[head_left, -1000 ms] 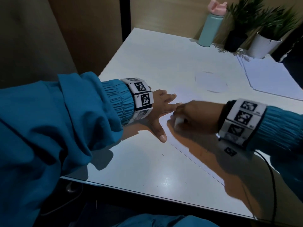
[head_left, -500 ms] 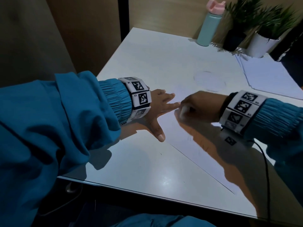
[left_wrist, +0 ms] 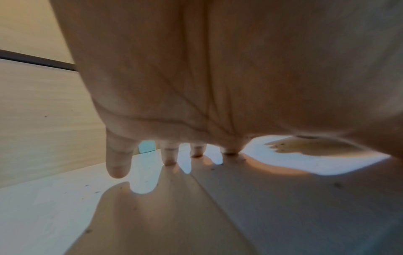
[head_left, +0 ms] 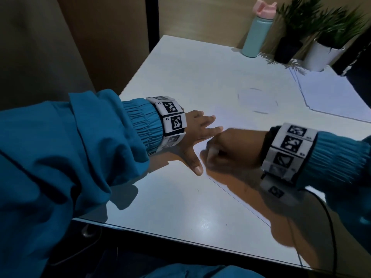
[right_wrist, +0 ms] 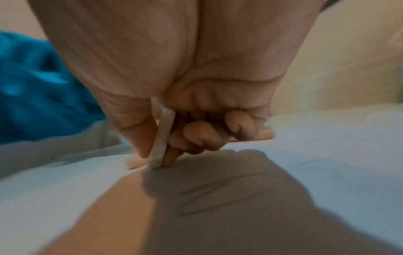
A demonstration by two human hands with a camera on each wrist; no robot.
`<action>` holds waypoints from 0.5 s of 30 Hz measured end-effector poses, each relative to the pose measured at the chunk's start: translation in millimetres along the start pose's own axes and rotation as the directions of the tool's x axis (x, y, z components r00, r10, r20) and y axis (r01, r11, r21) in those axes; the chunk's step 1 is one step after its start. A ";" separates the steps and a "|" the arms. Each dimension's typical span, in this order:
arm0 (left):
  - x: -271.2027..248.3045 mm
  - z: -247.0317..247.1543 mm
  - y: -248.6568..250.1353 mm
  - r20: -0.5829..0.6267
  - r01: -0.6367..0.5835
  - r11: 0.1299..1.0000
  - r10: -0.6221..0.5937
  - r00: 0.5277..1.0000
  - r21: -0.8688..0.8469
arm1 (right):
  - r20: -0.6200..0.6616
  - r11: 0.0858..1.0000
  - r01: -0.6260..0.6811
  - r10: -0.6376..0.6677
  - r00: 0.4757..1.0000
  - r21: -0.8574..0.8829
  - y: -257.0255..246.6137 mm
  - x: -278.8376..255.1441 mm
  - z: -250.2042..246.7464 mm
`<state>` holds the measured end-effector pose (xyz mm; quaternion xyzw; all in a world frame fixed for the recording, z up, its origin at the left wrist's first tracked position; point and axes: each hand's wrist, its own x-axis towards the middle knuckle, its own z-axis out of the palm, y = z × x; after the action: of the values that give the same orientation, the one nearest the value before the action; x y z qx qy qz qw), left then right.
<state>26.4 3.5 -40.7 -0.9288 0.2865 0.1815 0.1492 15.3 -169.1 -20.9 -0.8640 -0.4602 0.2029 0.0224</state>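
Observation:
A white sheet of paper (head_left: 228,121) lies on the white table (head_left: 180,207). My left hand (head_left: 198,133) lies flat on the sheet's left part with fingers spread and straight; in the left wrist view the fingertips (left_wrist: 119,169) touch the surface beside the paper's edge (left_wrist: 283,198). Just to its right, my right hand (head_left: 230,147) pinches a small flat white piece (head_left: 212,152), perhaps an eraser. Thumb and curled fingers hold the white piece (right_wrist: 162,138) with its lower end on the paper (right_wrist: 327,155).
At the back stand a mint bottle with a pink lid (head_left: 258,31), a plant in a dark pot (head_left: 287,49) and another in a white pot (head_left: 323,55). A paper stack (head_left: 331,93) lies at the right, a paper disc (head_left: 258,100) mid-table. A black cable (head_left: 329,227) trails from my right wrist.
My right hand slid away over the paper with the white piece, then came back nearer and to the left. The left hand has stayed flat in place.

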 end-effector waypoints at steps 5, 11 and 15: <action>-0.8 -1.0 1.1 -0.007 -0.010 1.000 0.010 1.000 0.026 | -0.097 0.969 -0.248 0.246 0.965 -0.015 27.4 4.4 -16.3; -1.9 -0.5 -0.3 -0.011 -0.012 1.000 0.012 1.000 -0.003 | -0.043 0.999 -0.031 0.029 0.999 -0.040 -15.1 -1.7 7.3; -3.8 -3.7 2.5 0.001 -0.015 0.999 0.015 1.000 0.036 | -0.098 0.985 -0.163 0.158 0.983 -0.049 10.1 5.2 -3.6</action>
<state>23.0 2.0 -36.2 -0.9237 0.2968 0.1779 0.1645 27.2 -170.2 -21.7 -0.9072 -0.3929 0.1502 0.0030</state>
